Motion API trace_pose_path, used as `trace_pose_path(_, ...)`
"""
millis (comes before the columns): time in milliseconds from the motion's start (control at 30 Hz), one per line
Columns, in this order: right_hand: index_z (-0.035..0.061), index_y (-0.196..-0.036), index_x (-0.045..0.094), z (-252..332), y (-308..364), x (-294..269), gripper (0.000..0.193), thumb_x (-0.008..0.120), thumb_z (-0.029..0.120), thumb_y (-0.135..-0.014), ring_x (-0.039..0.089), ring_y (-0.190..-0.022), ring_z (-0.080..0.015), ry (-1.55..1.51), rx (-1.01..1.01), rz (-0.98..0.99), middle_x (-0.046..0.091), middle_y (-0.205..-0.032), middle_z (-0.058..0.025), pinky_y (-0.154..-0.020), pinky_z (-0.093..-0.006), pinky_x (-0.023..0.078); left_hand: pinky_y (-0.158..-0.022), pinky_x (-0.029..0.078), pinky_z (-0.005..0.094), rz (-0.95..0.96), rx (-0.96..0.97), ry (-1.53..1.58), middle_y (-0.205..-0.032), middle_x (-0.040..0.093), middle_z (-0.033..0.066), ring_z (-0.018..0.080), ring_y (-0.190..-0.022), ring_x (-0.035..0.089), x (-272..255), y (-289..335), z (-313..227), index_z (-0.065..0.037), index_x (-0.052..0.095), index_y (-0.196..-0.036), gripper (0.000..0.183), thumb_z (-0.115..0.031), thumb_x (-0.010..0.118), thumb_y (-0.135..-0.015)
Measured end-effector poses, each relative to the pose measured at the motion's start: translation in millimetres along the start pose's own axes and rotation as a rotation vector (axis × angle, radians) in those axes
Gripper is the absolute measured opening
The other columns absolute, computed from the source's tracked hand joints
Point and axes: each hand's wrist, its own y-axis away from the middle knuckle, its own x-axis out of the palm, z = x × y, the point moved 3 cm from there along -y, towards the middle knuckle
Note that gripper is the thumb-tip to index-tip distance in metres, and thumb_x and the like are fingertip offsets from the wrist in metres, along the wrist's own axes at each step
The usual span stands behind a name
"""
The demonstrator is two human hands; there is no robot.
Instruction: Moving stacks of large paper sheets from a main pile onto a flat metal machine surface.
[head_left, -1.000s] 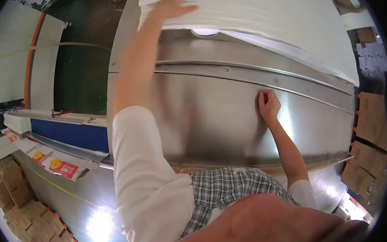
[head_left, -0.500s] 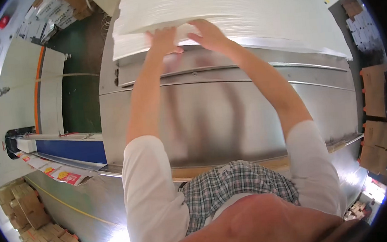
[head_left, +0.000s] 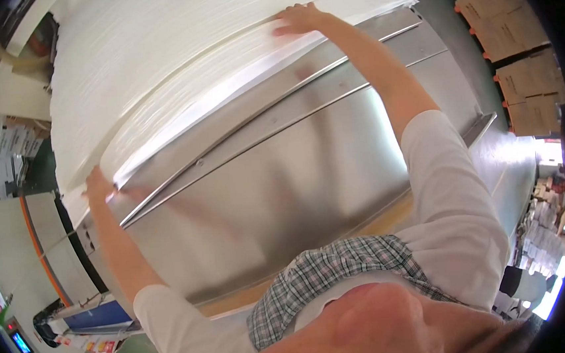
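A broad layer of wrinkled white tissue-like sheeting (head_left: 173,46) covers the top of a metal machine. Along its front edge a raised fold runs from the left corner toward the right. My left hand (head_left: 99,185) is at the left front corner, touching the sheeting, with its fingers apart and slightly blurred. Farther right, my right hand (head_left: 302,19) lies on the sheeting near the fold, fingers stretched out. Below the edge, a shiny metal panel (head_left: 282,170) slopes toward me, crossed by two thin metal rails.
Cardboard boxes (head_left: 505,16) are stacked on the right. To the left stands a pale machine with a small lit screen (head_left: 21,342) and a blue panel (head_left: 101,315), with printed packaging (head_left: 100,342) below. Bundled goods (head_left: 545,229) are at the lower right.
My hands have spread from close together near the middle: the left to the left corner, the right toward the right. The view has turned and shifted, so the machine now appears tilted.
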Motion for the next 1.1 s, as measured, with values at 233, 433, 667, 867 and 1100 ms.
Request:
trace_pose_path(233,0.0263,-0.131,0.034,-139,4,-1,0.092,0.078,0.037,-0.050,0.040,-0.118,-0.0289,0.088,-0.162,0.394,0.046,-0.126,-0.0028,-0.093,-0.0547,0.030,-0.096,0.035,0.0473,0.052,-0.043,-0.132,-0.129,0.038,0.0149,0.0340,-0.116,0.039,31,-13,55,-0.007,0.021,-0.133,0.109,-0.018,0.081,-0.043)
trace_pose_path(433,0.0169,-0.121,0.044,-235,16,1,0.072,0.074,0.015,-0.056,0.034,-0.117,-0.0384,0.310,0.042,0.463,0.034,-0.131,-0.0118,-0.100,-0.0450,0.028,-0.100,0.027,0.0410,0.020,0.009,0.028,-0.130,0.036,0.0156,0.0306,-0.119,0.036,55,-23,105,-0.009,0.025,-0.130,0.103,-0.012,0.079,-0.042)
trace_pose_path(667,0.0252,-0.122,0.043,-270,39,26,0.081,0.078,0.013,-0.050,0.035,-0.117,-0.0368,-0.008,0.343,0.122,0.036,-0.129,-0.0085,-0.099,-0.0448,0.032,-0.098,0.029,0.0426,-0.270,0.154,0.181,-0.122,0.044,0.0156,0.0332,-0.117,0.038,66,-10,119,-0.009,0.037,-0.123,0.082,-0.006,0.072,-0.050)
trace_pose_path(867,0.0168,-0.118,0.046,-271,74,2,0.071,0.076,0.019,-0.055,0.028,-0.121,-0.0378,-0.933,-0.482,-0.511,0.037,-0.127,-0.0143,-0.098,-0.0467,0.031,-0.098,0.029,0.0438,-0.652,0.132,0.129,-0.122,0.045,0.0139,0.0333,-0.115,0.040,54,-3,122,-0.009,0.041,-0.120,0.074,-0.008,0.071,-0.053)
trace_pose_path(1100,0.0137,-0.116,0.049,-319,119,-37,0.066,0.074,0.020,-0.055,0.030,-0.120,-0.0371,-0.037,0.358,-0.512,0.040,-0.126,-0.0159,-0.098,-0.0473,0.029,-0.097,0.030,0.0440,-0.871,0.192,0.208,-0.122,0.046,0.0146,0.0335,-0.115,0.040,-18,40,159,-0.008,0.043,-0.119,0.069,-0.012,0.072,-0.057)
